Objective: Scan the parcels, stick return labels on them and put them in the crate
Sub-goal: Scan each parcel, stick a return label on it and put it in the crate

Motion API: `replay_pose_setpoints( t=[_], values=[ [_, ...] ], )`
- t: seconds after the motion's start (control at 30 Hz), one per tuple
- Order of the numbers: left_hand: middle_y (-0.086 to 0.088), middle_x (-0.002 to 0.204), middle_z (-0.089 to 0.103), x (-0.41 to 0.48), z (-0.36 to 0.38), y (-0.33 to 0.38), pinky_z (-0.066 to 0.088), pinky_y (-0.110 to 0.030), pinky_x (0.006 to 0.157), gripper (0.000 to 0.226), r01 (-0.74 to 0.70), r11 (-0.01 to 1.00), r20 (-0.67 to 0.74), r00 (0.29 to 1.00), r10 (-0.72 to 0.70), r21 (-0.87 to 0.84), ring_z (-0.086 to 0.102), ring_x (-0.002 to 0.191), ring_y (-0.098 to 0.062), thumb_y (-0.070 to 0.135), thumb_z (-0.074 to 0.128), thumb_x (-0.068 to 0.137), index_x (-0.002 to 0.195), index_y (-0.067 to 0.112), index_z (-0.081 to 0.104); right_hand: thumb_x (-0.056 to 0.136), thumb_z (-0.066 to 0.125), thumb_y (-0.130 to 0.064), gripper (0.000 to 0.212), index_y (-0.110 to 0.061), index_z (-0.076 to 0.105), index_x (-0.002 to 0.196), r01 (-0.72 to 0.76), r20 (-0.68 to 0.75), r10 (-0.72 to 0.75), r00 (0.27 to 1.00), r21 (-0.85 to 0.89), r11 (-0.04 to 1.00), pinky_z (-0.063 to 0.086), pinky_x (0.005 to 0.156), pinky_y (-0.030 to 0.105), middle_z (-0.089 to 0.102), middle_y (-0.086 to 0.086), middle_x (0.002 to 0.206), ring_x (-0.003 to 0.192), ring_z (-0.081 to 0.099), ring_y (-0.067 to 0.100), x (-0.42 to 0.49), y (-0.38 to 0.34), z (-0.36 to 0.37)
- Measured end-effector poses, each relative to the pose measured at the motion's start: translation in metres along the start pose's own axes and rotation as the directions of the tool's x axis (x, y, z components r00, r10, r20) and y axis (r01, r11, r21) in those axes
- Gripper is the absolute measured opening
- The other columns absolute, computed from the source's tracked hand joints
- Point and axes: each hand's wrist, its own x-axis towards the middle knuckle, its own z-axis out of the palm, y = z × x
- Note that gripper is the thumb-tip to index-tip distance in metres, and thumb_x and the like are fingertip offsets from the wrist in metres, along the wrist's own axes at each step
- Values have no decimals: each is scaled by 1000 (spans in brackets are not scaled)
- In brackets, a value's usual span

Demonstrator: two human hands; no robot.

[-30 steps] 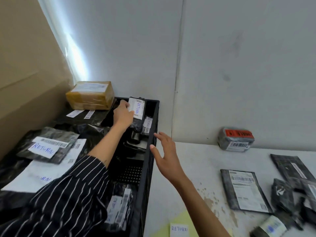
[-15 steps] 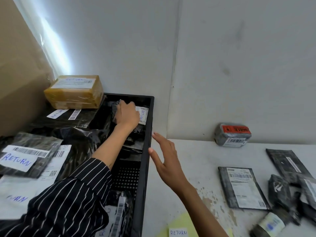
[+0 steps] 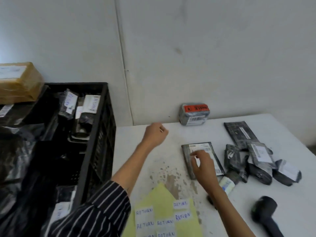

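Crate (image 3: 102, 120) left of the worktop (image 3: 133, 142) holds RETURN-labelled parcels (image 3: 89, 104). Left hand (image 3: 154, 134) hovers over the worktop just right of the crate, fingers curled in, holding nothing. Right hand (image 3: 203, 165) is over the flat black parcel (image 3: 186, 151), fingers loosely spread at its label, no grip; contact unclear.

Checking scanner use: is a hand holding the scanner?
No, the scanner lies on the table, away from the left hand and right hand.

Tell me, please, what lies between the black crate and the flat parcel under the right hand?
In the head view, only bare, stained table between crate and flat parcel; the left hand hovers above that stretch.
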Motion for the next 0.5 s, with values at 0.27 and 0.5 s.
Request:
replay_pose_setpoints(
  t=[0.27,0.5],
  values=[
    [-11,122,55,-26,139,-50,50,-30,83,33,301,954,333,897,-291,22,58,99,-26,30,54,94,119,9,49,97,42,-30,45,-5,34,134,-195,225,393,892,-591,783,35,97,39,44,14,131,121,43,31,25,84,-15],
    [-15,139,38,-18,193,-50,44,-35,89,56,454,889,322,852,-413,-59,46,121,-30,36,51,95,137,3,34,96,43,-38,54,-2,30,134,-243,229,470,853,-622,744,34,100,40,40,19,136,124,40,33,38,105,0]
  ],
)
